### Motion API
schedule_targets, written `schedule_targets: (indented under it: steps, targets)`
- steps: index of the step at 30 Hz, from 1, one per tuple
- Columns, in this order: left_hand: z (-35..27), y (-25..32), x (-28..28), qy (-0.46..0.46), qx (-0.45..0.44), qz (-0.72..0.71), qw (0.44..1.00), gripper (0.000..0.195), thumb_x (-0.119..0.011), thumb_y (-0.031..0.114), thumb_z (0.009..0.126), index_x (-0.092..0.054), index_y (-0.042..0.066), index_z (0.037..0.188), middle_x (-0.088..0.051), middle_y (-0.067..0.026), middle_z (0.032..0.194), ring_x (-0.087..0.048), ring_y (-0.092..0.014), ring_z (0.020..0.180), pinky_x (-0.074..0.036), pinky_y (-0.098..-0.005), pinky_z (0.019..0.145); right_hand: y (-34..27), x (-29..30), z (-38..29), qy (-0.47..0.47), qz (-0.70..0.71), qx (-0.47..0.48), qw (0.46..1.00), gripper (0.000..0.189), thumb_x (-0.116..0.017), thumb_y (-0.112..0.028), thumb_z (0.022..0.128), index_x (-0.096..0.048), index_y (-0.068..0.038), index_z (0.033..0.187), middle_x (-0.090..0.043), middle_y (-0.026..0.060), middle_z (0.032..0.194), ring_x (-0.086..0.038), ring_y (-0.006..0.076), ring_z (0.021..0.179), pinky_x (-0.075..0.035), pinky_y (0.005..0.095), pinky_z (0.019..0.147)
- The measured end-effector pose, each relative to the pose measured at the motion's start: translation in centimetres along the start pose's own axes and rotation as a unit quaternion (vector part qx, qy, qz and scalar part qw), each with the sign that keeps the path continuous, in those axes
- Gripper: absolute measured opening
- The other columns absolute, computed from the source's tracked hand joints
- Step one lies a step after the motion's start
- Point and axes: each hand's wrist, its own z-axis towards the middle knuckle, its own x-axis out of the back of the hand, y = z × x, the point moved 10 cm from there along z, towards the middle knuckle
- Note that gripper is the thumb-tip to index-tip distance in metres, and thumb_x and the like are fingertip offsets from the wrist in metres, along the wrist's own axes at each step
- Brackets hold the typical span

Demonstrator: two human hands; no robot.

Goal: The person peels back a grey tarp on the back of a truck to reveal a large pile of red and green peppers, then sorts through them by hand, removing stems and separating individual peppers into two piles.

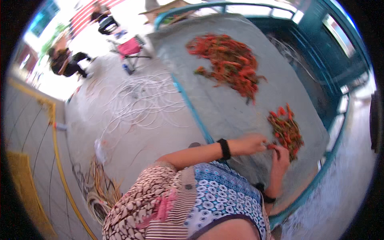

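Both my hands meet over the grey sheet (210,105) that covers a blue-framed metal platform. Between my fingers is a red chili pepper (271,146). My right hand (280,157) grips it from the near side, beside a small pile of red and green chili peppers (286,132). My left hand (250,144), with a black band on the wrist, has its fingertips at the pepper's left end; blur hides whether they pinch its stem. A larger pile of red chili peppers (232,60) lies farther off on the same sheet.
Loops of white cord (141,99) spread over the concrete floor at the left. Beyond them stand a red folding chair (130,48) and a blue bottle (127,69). Two people (67,63) sit farther away. A blue rail (327,162) edges the platform; coiled strands (99,195) lie at lower left.
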Motion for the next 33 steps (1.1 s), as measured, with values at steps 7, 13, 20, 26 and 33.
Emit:
schedule_targets:
  steps: [7, 13, 20, 26, 33]
  targets:
    - [-0.7, -1.4, -0.6, -0.057, 0.087, -0.086, 0.991, 0.023, -0.055, 0.021, 0.091, -0.054, 0.001, 0.102, -0.060, -0.0185, 0.089, -0.058, -0.032, 0.080, -0.045, -0.0392, 0.071, -3.6, -1.4, 1.0, 0.025, 0.066, -0.025, 0.997, 0.017, -0.063, -0.002, 0.079, -0.061, -0.004, 0.095, -0.059, 0.0138, 0.092, -0.061, 0.0297, 0.084, -0.048, 0.0352, 0.072]
    - [-1.8, -1.0, 1.4, -0.070, 0.085, -0.062, 0.992, 0.021, -0.052, 0.021, 0.093, -0.056, 0.001, 0.092, -0.060, -0.0140, 0.077, -0.057, -0.027, 0.071, -0.044, -0.0379, 0.064, -4.2, -3.7, -0.8, -0.036, 0.092, -0.019, 0.995, 0.022, -0.065, -0.003, 0.077, -0.060, -0.005, 0.098, -0.059, 0.0128, 0.096, -0.061, 0.0286, 0.080, -0.049, 0.0357, 0.069]
    - [-1.5, -2.9, 9.9, 0.137, 0.150, -0.095, 0.975, 0.024, -0.051, 0.022, 0.095, -0.052, 0.004, 0.111, -0.055, -0.0026, 0.070, -0.049, -0.012, 0.059, -0.041, -0.0284, 0.054, 0.7, -0.4, -1.9, 0.047, 0.009, -0.172, 0.984, 0.033, -0.063, -0.004, 0.080, -0.056, -0.008, 0.112, -0.054, 0.0104, 0.114, -0.061, 0.0242, 0.076, -0.049, 0.0350, 0.071]
    - [-1.2, -2.9, 11.7, 0.164, 0.125, -0.097, 0.974, 0.042, -0.055, 0.016, 0.091, -0.043, 0.005, 0.130, -0.054, -0.0010, 0.071, -0.048, -0.010, 0.059, -0.042, -0.0265, 0.053, 3.6, -1.1, -1.0, 0.009, -0.124, -0.179, 0.976, 0.036, -0.062, -0.008, 0.082, -0.055, -0.012, 0.117, -0.053, 0.0095, 0.120, -0.061, 0.0288, 0.091, -0.048, 0.0378, 0.079]
    - [-1.9, -2.2, 2.7, -0.139, 0.107, -0.075, 0.982, 0.038, -0.056, 0.016, 0.089, -0.049, 0.006, 0.125, -0.058, -0.0051, 0.075, -0.055, -0.014, 0.067, -0.046, -0.0299, 0.059, 3.8, -2.6, 0.0, -0.043, -0.058, -0.188, 0.980, 0.032, -0.064, -0.009, 0.081, -0.059, -0.011, 0.112, -0.057, 0.0122, 0.107, -0.059, 0.0312, 0.097, -0.049, 0.0401, 0.083]
